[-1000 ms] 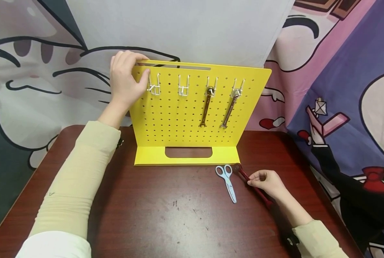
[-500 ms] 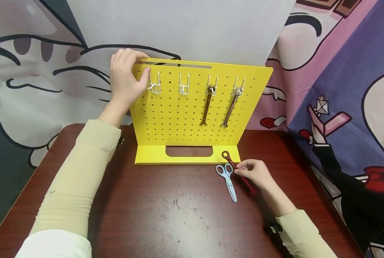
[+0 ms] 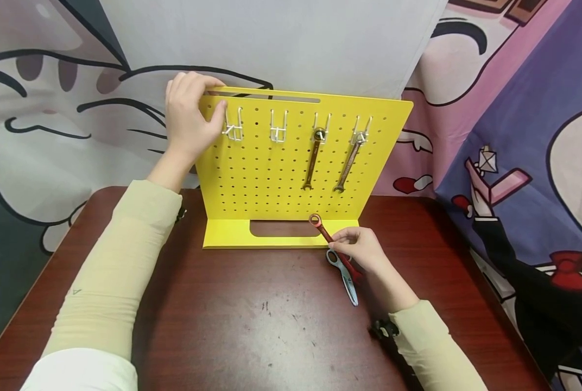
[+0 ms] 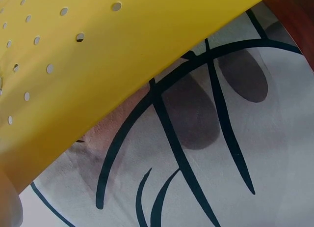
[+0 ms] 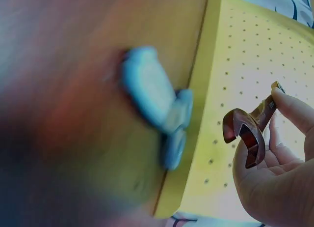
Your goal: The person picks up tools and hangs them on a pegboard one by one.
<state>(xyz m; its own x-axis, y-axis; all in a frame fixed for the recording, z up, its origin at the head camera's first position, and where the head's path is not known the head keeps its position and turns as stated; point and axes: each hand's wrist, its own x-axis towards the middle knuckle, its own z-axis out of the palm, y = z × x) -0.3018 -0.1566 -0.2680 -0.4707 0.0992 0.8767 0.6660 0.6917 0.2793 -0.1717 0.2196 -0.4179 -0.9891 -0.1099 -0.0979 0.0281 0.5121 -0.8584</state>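
Note:
My left hand (image 3: 190, 117) grips the top left corner of the yellow pegboard (image 3: 266, 179), thumb on its front face and fingers over the top edge. Between thumb and fingers of my right hand (image 3: 361, 250) is a red combination wrench (image 3: 321, 228), held in a pinch and slanted. Its ring end points toward the board's base, and its open end (image 5: 245, 133) faces the right wrist camera. Below it, light blue scissors (image 3: 348, 285) lie on the table, partly covered by the wrench in the head view. In the left wrist view the board (image 4: 122, 50) fills the upper left.
Two wrenches hang from metal hooks on the board's right half, a dark one (image 3: 311, 163) and a silvery one (image 3: 348, 165). Two bare hooks, a left one (image 3: 233, 127) and a middle one (image 3: 278, 130), sit beside them. Printed cloth (image 3: 291, 43) hangs behind the dark red table (image 3: 222, 315).
My right hand has carried the red wrench left and toward the board, passing over the scissors' handles. My left hand keeps its hold on the board's corner.

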